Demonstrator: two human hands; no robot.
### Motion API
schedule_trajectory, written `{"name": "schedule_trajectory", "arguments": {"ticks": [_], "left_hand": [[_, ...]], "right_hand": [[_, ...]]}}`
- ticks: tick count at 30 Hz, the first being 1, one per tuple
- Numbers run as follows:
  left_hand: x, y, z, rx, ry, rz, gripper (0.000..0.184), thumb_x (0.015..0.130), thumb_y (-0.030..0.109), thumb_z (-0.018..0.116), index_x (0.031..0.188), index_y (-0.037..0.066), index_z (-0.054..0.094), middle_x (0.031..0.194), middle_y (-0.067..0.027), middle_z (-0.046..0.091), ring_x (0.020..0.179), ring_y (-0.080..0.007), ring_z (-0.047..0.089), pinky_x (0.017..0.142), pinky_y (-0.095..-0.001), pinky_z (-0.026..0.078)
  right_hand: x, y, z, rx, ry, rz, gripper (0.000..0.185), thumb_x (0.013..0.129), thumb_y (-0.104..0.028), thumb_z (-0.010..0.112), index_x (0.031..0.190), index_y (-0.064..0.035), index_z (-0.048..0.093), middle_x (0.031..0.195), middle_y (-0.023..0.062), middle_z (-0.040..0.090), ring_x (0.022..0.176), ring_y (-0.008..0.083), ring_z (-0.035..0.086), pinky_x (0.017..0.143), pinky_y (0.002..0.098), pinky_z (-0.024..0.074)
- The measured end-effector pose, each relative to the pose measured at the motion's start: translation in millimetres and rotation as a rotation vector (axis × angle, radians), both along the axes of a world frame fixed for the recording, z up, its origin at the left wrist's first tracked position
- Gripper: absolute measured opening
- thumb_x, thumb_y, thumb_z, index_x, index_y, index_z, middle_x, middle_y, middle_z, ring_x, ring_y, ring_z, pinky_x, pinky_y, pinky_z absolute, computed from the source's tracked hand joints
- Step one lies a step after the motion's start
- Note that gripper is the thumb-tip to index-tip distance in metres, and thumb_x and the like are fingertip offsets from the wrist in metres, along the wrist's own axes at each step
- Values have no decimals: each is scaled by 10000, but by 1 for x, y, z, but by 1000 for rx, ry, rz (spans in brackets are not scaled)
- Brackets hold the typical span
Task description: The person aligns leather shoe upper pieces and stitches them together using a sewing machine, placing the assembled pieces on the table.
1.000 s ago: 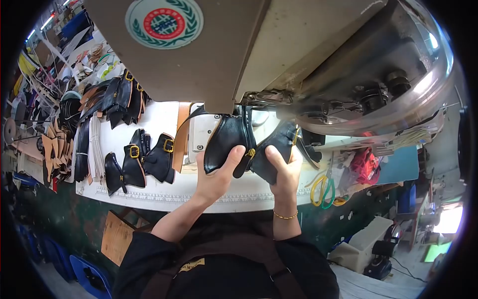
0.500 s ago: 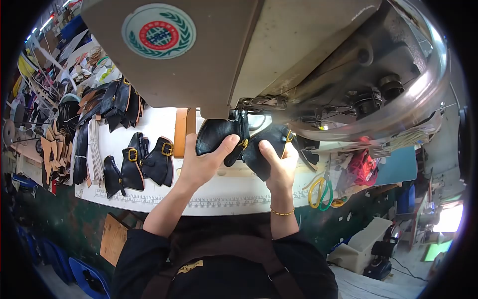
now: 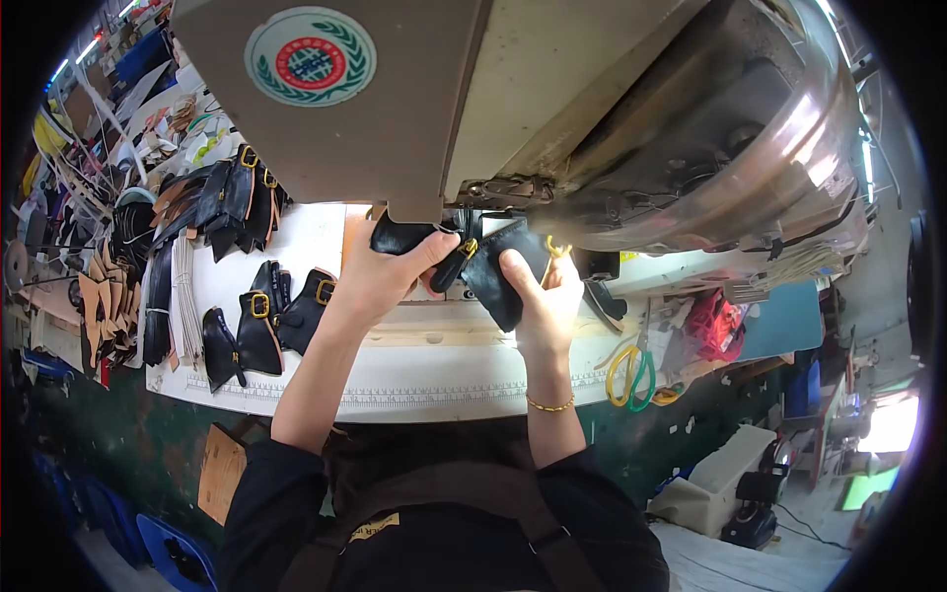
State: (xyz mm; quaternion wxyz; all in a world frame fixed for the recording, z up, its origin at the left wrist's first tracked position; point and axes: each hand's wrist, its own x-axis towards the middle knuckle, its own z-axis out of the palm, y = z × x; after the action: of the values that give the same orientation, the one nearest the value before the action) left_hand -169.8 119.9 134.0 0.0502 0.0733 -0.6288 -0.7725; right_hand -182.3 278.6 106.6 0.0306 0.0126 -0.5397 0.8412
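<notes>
A black leather shoe upper with a brass zipper pull lies beneath the head of a sewing machine. My left hand grips its left panel, thumb on top and pointing right. On the other panel, my right hand pinches the leather between thumb and fingers, close to a gold-coloured buckle. The machine's presser foot area is just above the upper's far edge. Most of the fingertips under the leather are hidden.
Finished-looking black uppers with buckles stand on the white table at left, below a larger stack. Scissors with yellow and green handles lie at right, near a red bundle. A printed ruler runs along the front edge.
Both hands have pushed the upper slightly away from my body and to the left, further under the machine head. More of its left panel is now hidden. My grip stays on both panels.
</notes>
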Motion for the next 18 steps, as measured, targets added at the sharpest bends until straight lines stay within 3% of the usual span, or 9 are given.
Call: {"name": "schedule_trajectory", "arguments": {"ticks": [4, 5, 9, 10, 14, 18], "left_hand": [[-6, -8, -4, -37, 85, -31, 167, 746, 57, 669, 857, -7, 563, 613, -40, 559, 473, -78, 488, 378, -163, 326], [-7, -9, -3, -37, 88, -28, 167, 746, 57, 669, 857, -7, 563, 613, -40, 559, 473, -78, 488, 378, -163, 326], [-2, -12, 3, 1, -57, -91, 185, 720, 45, 679, 853, -6, 561, 604, -36, 553, 466, -85, 482, 380, -163, 310], [-2, -13, 3, -2, -56, -92, 185, 720, 45, 679, 853, -6, 561, 604, -36, 553, 466, -85, 482, 380, -163, 310], [-6, -13, -6, -100, 84, -150, 269, 756, 88, 666, 961, -19, 529, 606, -51, 536, 462, -93, 453, 382, -178, 315], [-6, -12, -5, -2, 116, -142, 243, 763, 72, 652, 950, -22, 530, 612, -54, 538, 465, -94, 456, 385, -173, 316]], "right_hand": [[-22, -10, -17, 255, 619, -875, 203, 710, -44, 716, 858, 34, 601, 759, 75, 599, 571, 113, 520, 533, 172, 426], [-20, -12, -11, 253, 622, -872, 203, 710, -44, 716, 858, 34, 601, 759, 75, 599, 571, 113, 520, 533, 172, 426], [6, -17, 26, 1153, 1076, -377, 231, 734, -164, 733, 837, -11, 594, 787, 40, 561, 630, 100, 453, 605, 188, 417], [6, -18, 24, 1150, 1076, -379, 231, 734, -164, 733, 837, -11, 594, 787, 40, 561, 630, 100, 453, 605, 188, 417], [-2, -22, 2, 728, 352, -280, 241, 697, -184, 752, 850, -49, 625, 930, 61, 563, 763, 131, 477, 666, 228, 415], [-20, -28, -3, 739, 351, -402, 290, 689, -79, 717, 948, -47, 590, 845, 50, 595, 626, 141, 499, 562, 249, 421]]}}
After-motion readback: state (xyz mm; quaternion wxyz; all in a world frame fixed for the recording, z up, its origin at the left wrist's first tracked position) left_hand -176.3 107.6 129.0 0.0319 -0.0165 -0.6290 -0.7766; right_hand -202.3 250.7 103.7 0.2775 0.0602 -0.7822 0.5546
